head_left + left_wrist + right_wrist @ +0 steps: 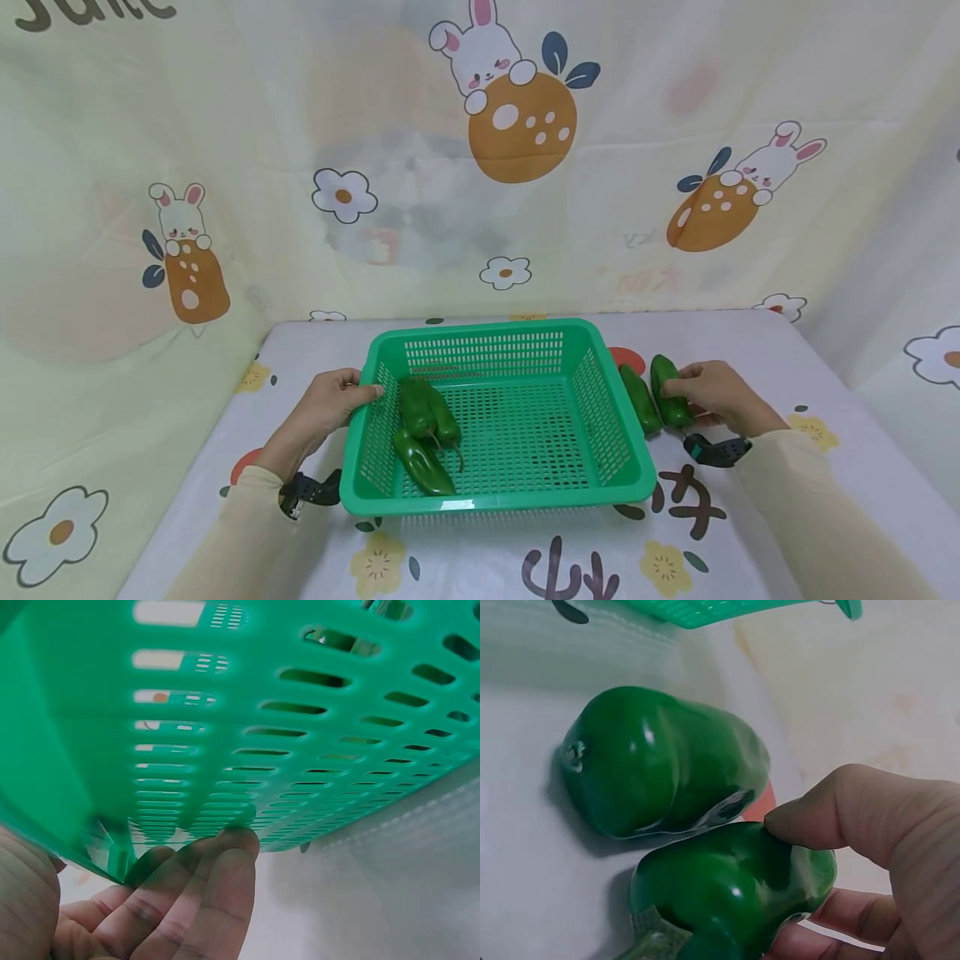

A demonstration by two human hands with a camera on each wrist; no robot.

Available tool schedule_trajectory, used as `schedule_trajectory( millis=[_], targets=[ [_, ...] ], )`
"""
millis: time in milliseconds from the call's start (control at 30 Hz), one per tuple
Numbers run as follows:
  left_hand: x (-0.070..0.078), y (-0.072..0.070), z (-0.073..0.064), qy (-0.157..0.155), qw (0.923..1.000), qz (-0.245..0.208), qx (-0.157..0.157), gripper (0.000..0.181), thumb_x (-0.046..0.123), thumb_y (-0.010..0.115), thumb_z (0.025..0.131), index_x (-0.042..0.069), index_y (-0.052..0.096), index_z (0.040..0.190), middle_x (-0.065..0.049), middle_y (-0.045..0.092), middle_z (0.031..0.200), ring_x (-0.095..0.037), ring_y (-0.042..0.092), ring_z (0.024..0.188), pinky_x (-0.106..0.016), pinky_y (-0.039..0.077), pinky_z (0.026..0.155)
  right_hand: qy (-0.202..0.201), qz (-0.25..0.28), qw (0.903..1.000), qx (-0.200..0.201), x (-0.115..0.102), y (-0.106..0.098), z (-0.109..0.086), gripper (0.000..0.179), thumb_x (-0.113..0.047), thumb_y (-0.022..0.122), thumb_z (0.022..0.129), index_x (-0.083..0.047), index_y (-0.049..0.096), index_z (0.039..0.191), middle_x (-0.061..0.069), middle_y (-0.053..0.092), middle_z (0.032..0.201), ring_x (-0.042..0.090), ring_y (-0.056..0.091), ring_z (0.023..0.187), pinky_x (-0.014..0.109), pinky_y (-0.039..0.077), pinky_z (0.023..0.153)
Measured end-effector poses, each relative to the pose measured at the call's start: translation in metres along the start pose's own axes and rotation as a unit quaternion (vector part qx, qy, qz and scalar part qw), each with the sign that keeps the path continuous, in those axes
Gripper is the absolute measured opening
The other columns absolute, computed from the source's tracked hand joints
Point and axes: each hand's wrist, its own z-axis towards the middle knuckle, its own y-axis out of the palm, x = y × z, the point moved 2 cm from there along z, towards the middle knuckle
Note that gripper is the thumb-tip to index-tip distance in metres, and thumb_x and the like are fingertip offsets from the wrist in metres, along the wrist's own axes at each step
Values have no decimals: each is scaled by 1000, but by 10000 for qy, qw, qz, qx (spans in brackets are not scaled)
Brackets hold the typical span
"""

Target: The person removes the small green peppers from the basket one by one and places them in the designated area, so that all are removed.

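Observation:
A green plastic basket point(510, 502) with slotted walls stands in the middle of the table. My left hand point(330, 408) grips its left rim, thumb over the edge and fingers against the outer wall point(247, 772). Several green peppers point(424, 462) lie in the basket's left part. Outside its right wall, my right hand point(716, 393) holds a green pepper point(670, 396) between thumb and fingers. Another green pepper point(639, 400) lies on the table between that one and the basket. The right wrist view shows the held pepper point(727, 889) beside the loose pepper point(664, 761).
A white patterned cloth point(465, 567) covers the table. Behind it hangs a curtain point(420, 275) printed with rabbits and flowers, which also closes off the left and right sides. Each wrist wears a dark strap-on device point(716, 451).

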Motion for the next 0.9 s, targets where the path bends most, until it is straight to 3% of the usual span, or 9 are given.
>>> schedule_trajectory(
  millis=[433, 900],
  targets=[
    [-1, 0, 2, -8, 10000, -14, -19, 34, 21, 67, 101, -7, 64, 119, -15, 75, 101, -20, 77, 81, -36, 65, 79, -114, -10, 9999, 15, 1, 5, 0, 60, -25, 61, 100, 18, 47, 139, 27, 62, 113, 28, 63, 90, 38, 63, 73],
    [0, 0, 1, -49, 10000, -5, -7, 35, 23, 67, 101, -7, 64, 119, -15, 75, 101, -20, 77, 81, -35, 65, 79, -52, -350, 9993, 115, 4, -1, -1, 68, -30, 61, 101, 18, 41, 145, 36, 53, 128, 39, 61, 103, 41, 64, 76]
  ],
)
